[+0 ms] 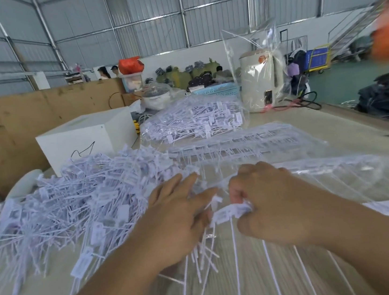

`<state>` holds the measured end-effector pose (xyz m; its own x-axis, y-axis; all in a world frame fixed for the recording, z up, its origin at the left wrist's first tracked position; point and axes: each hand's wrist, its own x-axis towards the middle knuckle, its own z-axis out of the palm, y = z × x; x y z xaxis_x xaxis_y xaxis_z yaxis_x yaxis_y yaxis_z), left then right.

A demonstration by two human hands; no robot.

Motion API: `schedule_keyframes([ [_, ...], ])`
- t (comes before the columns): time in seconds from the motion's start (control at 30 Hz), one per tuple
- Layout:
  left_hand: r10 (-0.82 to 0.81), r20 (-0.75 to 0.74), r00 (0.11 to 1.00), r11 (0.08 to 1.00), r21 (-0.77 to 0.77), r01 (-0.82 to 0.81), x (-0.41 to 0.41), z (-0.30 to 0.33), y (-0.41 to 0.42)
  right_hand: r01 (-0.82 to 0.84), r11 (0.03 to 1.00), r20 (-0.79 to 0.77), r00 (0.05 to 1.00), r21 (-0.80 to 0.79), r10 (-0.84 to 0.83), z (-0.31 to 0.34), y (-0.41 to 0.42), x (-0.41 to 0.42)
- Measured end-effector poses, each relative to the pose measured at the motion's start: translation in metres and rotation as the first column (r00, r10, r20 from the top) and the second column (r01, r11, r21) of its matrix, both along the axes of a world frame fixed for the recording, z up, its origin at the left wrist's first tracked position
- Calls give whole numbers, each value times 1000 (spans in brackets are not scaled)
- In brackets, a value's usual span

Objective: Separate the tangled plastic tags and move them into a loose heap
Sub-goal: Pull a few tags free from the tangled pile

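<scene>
Both hands (220,208) amid stringy tags (230,211)

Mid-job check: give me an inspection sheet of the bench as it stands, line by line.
Surface: pale wooden table, mostly covered.
Job's things: loose heap of white plastic tags at left; clear bag of tags further back; joined strips of tags beyond the hands.
Clutter: white box, kettle in plastic wrap, blue basket.
Grippers: left hand lies on the tags, fingers straight; right hand pinches a bunch of tags.
Cables: black cable by the kettle.
Surroundings: warehouse, metal walls, people far back.
</scene>
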<state>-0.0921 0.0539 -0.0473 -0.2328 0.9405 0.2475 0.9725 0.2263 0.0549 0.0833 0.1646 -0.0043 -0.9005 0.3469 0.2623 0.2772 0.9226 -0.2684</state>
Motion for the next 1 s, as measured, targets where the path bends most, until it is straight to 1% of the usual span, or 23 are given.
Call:
schedule_keyframes([
  [0.1,48,-18,999,999,16,-48,-6,-2,1,-16,999,-34,999,-43,14,5,-4,2],
  [0.2,87,-37,996,996,36,-86,-6,-3,1,-35,998,-165,986,-48,26,11,-7,3],
  [0.3,111,-34,993,993,34,-110,-5,-3,2,-42,999,-297,954,4,42,13,-10,5],
  [0.4,127,-22,992,991,33,-127,-6,-2,2,-63,997,-364,929,36,72,15,-10,8],
  [0.57,141,-26,990,989,46,-139,-11,-1,0,-92,995,-470,880,-28,69,21,-8,12],
  [0.7,146,-90,985,989,49,-142,-9,-2,0,-119,992,-570,819,-46,72,24,-5,16],
  [0.77,156,-98,983,987,48,-152,-8,-3,1,-138,990,-590,800,-12,104,24,-5,17],
  [0.87,152,-59,987,986,79,-147,-6,0,-1,-148,987,-588,795,53,151,22,-5,18],
  [0.93,109,-27,994,985,137,-104,-3,4,-3,-142,989,-536,833,37,139,22,-3,16],
  [0.97,79,-23,997,985,155,-75,-2,6,-4,-136,991,-478,869,9,123,21,-1,15],
  [1.0,43,-14,999,987,155,-40,0,7,-5,-126,992,-389,914,-15,110,19,1,13],
])
